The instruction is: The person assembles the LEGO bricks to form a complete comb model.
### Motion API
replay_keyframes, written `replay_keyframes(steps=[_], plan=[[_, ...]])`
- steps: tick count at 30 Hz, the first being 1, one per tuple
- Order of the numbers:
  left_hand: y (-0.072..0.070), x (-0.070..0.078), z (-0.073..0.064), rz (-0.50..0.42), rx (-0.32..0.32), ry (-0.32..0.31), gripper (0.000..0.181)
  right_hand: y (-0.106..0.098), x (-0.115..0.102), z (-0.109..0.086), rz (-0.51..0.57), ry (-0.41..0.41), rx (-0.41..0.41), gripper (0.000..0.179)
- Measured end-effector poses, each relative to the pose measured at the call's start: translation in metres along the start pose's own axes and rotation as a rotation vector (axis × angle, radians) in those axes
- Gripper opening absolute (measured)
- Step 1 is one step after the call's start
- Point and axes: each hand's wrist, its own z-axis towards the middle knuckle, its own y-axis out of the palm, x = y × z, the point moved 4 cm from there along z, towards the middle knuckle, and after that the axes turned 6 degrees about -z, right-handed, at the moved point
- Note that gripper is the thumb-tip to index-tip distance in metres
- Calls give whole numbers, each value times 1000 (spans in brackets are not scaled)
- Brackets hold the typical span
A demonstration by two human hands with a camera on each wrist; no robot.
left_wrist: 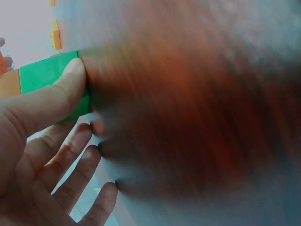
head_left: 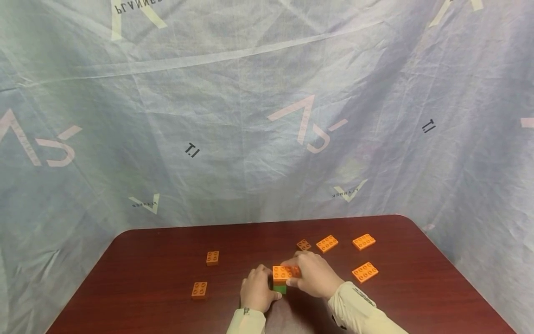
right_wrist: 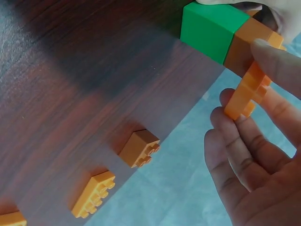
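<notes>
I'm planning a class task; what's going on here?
A person's left hand grips a boxy green plastic block topped by a brown plastic block. Their right hand holds a flat, rectangular orange plastic brick on top, jutting past the stack; whether it is pressed home is unclear. Three more flat orange bricks and three small brown studded blocks lie loose on the dark red-brown table.

A: What's worn?
B: Head view: pale cream left sleeve (head_left: 247,323) at 6 o'clock, matching right sleeve (head_left: 367,313) at 5.
A: Markings?
B: Small dark mark (head_left: 246,311) on left, longer dark strip (head_left: 364,297) on right.
</notes>
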Motion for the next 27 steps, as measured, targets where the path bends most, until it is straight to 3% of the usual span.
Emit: replay_keyframes(steps=[7, 17, 27], plan=[[1, 0, 0, -4, -1, -6, 46, 0, -1, 0, -24, 4, -3, 37], [-2, -2, 0, 27, 18, 36, 47, 8, 4, -4, 71, 7, 7, 40], [0, -1, 1, 17, 2, 17, 47, 15, 9, -11, 136, -14, 56, 42]])
